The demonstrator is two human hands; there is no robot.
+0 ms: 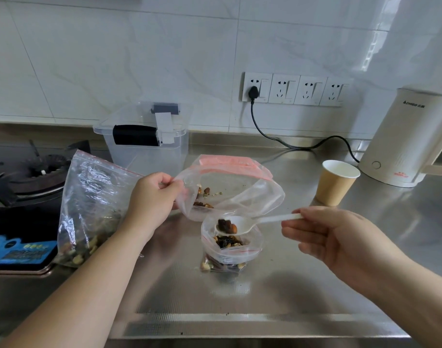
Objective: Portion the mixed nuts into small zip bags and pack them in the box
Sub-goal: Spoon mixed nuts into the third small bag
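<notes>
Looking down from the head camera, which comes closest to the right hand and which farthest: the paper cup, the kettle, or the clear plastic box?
From the right hand:
1. Paper cup, just above it on the counter.
2. Kettle, farther back at the right, by the wall.
3. Clear plastic box, far across to the left, by the wall.

White marble-look wall tiles (114, 59) — steel counter (265, 285), sockets (296, 89)

steel counter (290, 285), bags (231, 249), cup (336, 183), kettle (403, 136), box (144, 141)
</notes>
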